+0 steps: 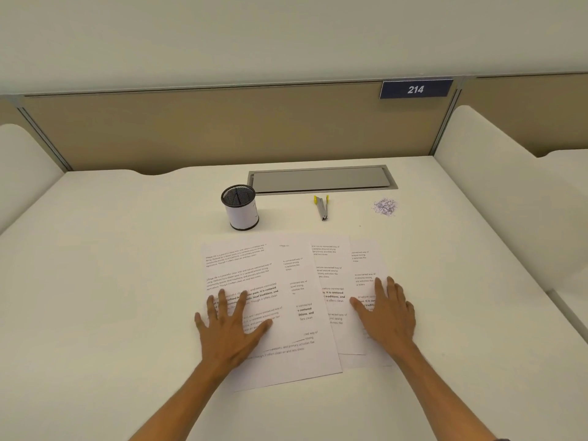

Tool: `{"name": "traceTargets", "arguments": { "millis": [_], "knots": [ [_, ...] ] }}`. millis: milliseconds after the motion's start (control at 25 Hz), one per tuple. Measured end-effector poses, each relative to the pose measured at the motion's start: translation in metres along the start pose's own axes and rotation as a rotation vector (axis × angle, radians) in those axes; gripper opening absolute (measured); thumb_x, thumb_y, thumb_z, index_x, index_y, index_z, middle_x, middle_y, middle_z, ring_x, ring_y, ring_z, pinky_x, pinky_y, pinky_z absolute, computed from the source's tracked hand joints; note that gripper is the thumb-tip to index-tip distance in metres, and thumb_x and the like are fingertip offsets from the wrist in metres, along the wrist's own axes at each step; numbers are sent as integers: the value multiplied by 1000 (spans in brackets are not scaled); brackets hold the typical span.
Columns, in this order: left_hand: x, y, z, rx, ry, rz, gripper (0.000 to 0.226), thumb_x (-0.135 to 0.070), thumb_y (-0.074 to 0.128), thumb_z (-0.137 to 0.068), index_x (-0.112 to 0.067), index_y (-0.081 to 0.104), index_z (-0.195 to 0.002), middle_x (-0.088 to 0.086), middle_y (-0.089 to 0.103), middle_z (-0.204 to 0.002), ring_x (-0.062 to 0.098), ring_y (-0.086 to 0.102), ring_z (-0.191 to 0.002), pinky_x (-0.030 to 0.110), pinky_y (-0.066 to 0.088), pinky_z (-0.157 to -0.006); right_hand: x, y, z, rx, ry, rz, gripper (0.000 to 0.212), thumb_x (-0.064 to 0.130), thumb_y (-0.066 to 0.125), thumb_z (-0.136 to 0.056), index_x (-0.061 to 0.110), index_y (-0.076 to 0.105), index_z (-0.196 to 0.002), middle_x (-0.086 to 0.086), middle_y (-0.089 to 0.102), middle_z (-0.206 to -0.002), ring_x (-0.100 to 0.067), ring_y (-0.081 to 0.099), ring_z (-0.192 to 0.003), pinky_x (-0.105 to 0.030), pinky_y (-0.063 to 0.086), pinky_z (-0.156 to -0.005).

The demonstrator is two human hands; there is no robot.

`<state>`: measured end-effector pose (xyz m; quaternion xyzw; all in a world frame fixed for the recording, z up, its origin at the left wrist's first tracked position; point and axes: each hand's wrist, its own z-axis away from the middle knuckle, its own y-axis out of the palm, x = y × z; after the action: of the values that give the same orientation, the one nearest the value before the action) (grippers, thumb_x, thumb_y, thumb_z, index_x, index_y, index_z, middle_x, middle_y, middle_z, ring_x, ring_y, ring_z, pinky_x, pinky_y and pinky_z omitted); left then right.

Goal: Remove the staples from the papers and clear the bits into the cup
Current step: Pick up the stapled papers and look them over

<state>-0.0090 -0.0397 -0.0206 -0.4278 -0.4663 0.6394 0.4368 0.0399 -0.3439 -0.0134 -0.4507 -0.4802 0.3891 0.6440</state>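
Note:
Several printed papers [286, 281] lie fanned and overlapping on the white desk in front of me. My left hand [230, 326] rests flat on the leftmost sheet, fingers spread. My right hand [386, 316] rests flat on the rightmost sheet [366, 265], fingers straight. Behind the papers stands a black mesh cup [240, 207] with a white wrap. To its right lies a staple remover [323, 207] with yellow grips. Farther right sits a small pile of paper bits [385, 206]. No staple is visible from here.
A grey cable hatch [321, 179] is set into the desk [127, 265] behind the cup. Beige partition panels [206, 128] close off the back, with a blue "214" sign [416, 89]. White side dividers [496, 186] stand left and right.

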Motion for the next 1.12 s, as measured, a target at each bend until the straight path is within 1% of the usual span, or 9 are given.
{"name": "traceTargets", "arguments": {
  "millis": [80,280,440,600,760,880,960,1040,1120],
  "knots": [
    [2,3,6,-12,12,29,122,-98,-17,-46,-43,1,-154,5,-12,-164,27,-13,-150,56,-2,-118,0,1,1,-11,-6,0,82,68,36,-89,20,17,-153,-4,8,-162,-22,8,-148,-45,18,-118],
    [-8,20,26,-104,86,101,109,-99,-2,-60,-43,13,-153,3,-4,-164,25,-7,-151,53,-4,-118,6,0,1,-4,6,18,82,68,34,-90,18,17,-153,-6,8,-161,-25,7,-148,-48,17,-117],
    [-18,21,24,-98,103,87,108,-99,-3,-60,-46,9,-153,1,-8,-164,24,-10,-151,53,-6,-118,8,0,6,62,-10,-23,94,78,29,-83,19,10,-154,-5,1,-162,-24,-1,-149,-50,9,-119],
    [-30,17,18,-75,141,83,109,-99,-4,-57,-47,8,-152,2,-8,-164,24,-10,-151,52,-8,-117,14,4,9,87,-54,-24,98,79,38,-80,21,9,-154,-4,-3,-162,-22,-4,-149,-50,4,-118],
    [-44,15,11,-47,169,66,104,-96,-1,-62,-46,7,-153,4,-8,-164,24,-9,-151,51,-7,-118,24,8,8,28,-96,-67,80,64,42,-88,20,21,-151,-3,8,-161,-22,5,-149,-48,10,-119],
    [-51,14,9,-68,210,68,106,-92,-16,-62,-44,11,-153,3,-1,-165,23,-4,-151,50,-4,-119,31,7,9,-4,-117,-87,74,58,42,-91,17,23,-150,-4,14,-160,-22,12,-147,-44,16,-118],
    [-49,15,6,-139,190,101,105,-88,-16,-68,-37,18,-154,5,8,-164,24,3,-151,51,0,-120,33,4,8,-53,-62,-97,79,61,41,-91,12,23,-150,-6,21,-158,-22,21,-145,-42,21,-114],
    [-44,14,3,-194,131,112,103,-87,-3,-74,-27,23,-154,9,13,-163,28,7,-151,54,3,-119,36,-1,4,-95,42,-45,90,71,39,-86,7,27,-147,-8,34,-150,-24,33,-136,-42,30,-105],
    [-41,12,4,-127,93,74,107,-85,4,-70,-23,16,-156,10,5,-164,29,-1,-151,53,-2,-118,43,-4,1,-92,103,39,97,81,38,-78,4,39,-137,-7,46,-132,-24,43,-121,-40,37,-93]
  ]
}}
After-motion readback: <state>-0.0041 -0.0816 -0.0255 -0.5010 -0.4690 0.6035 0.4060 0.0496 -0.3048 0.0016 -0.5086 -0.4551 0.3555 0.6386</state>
